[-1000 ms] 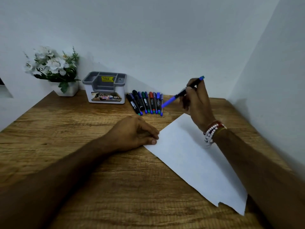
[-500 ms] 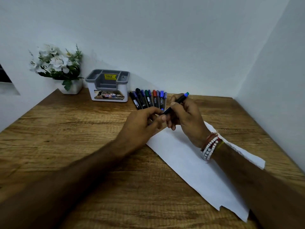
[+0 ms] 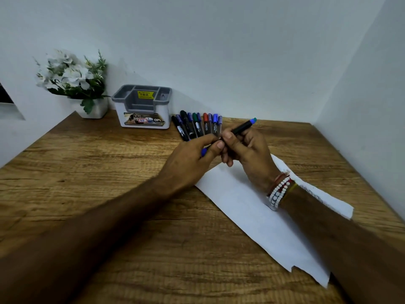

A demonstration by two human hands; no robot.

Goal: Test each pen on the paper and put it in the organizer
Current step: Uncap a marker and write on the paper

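Uncapping, by the look of it. Just above the paper's [image 3: 252,207] far end, the right hand [image 3: 245,150] grips the pen [image 3: 241,128] by its barrel and the left hand [image 3: 192,159] pinches its blue cap end. Next: pull apart, scribble. The organizer [image 3: 142,106] sits well beyond the paper.

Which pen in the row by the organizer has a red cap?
The red-capped pen, right of the green-capped pen; the row's other caps are blue or black.

A single wide-angle view, worn on the person's head, faces forward and down across the brown wood-grain tabletop [image 3: 98,172] toward the corner of the plain white walls [image 3: 219,51]. It sits close in: the bare forearms [image 3: 109,227] fill the lower frame.
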